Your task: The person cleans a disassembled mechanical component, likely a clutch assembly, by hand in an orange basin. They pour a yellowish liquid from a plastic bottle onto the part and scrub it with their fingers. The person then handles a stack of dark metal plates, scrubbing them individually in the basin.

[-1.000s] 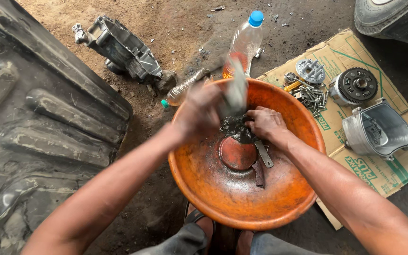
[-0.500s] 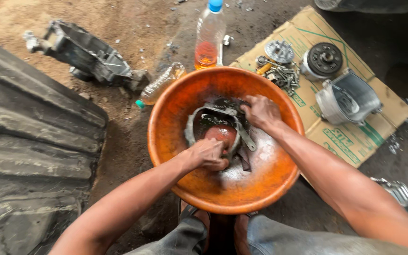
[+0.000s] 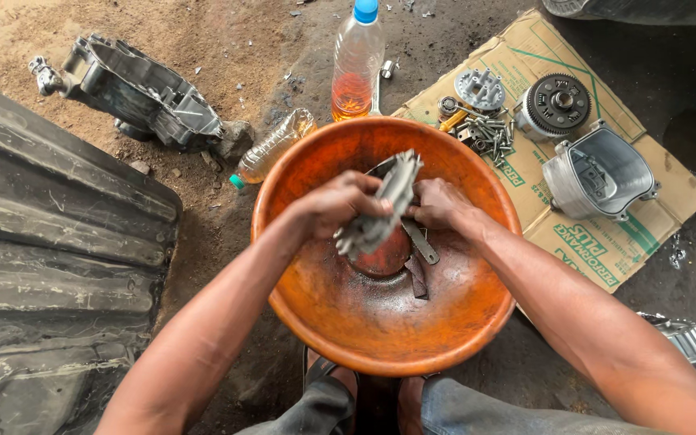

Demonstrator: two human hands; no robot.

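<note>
While both of my hands work over the orange basin at the centre of the frame, my left hand is clenched around a grey metal part, holding it tilted and lifted above the basin's floor. My right hand sits just right of that part with its fingers curled against its edge; I cannot tell whether it truly grips the part or only steadies it. Under the hands, on the basin's floor, a flat metal strip lies slanted, with a darker piece just below it.

Above the basin, at the upper middle of the frame, a clear bottle with a blue cap stands upright, holding some orange liquid. Left of it a second bottle lies on its side on the dirt, close to the basin's rim. At the upper left rests a grey engine casing. A dark ribbed panel fills the left side.

At the upper right, a sheet of cardboard carries a toothed round gear, a smaller round piece, a heap of bolts and an open metal cover. Another shiny part lies on the ground at the lower right.
</note>
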